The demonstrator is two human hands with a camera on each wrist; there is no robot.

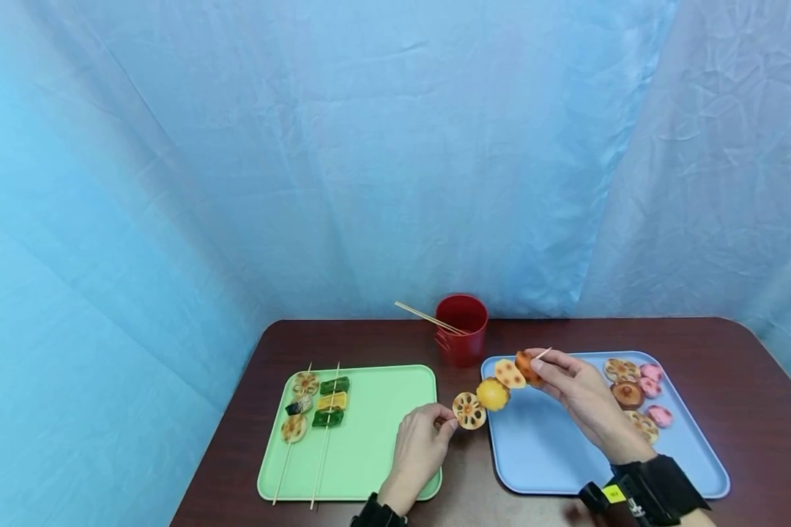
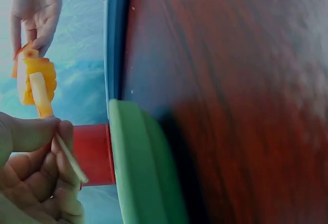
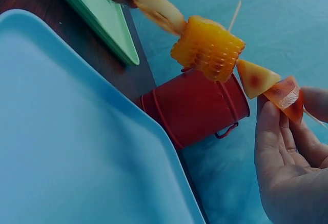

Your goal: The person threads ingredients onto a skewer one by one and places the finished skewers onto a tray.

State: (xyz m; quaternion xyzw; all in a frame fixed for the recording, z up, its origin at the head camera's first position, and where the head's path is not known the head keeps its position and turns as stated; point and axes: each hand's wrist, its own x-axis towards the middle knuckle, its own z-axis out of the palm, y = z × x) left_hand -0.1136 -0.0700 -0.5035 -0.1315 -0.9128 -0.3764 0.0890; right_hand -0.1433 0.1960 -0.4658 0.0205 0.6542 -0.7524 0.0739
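A loaded skewer spans the space between my hands, above the table and the blue tray's left edge. On it sit a lotus root slice (image 1: 469,410), a corn piece (image 3: 209,48), a pale yellow spotted wedge (image 3: 256,79) and an orange-brown piece (image 3: 287,99). My left hand (image 1: 420,452) pinches the bamboo stick (image 2: 70,158) right beside the lotus slice; its end pokes out past the fingers. With thumb and fingers, my right hand (image 1: 583,399) grips the orange-brown piece at the other end, where the stick's tip sticks out.
At left, a green tray (image 1: 376,468) bears two loaded skewers. The blue tray (image 1: 534,454) at right carries lotus slices, a mushroom-like brown piece (image 1: 628,395) and several pink pieces (image 1: 659,416). Behind them stands a red cup (image 1: 464,351) with thin sticks (image 1: 428,317) leaning in it.
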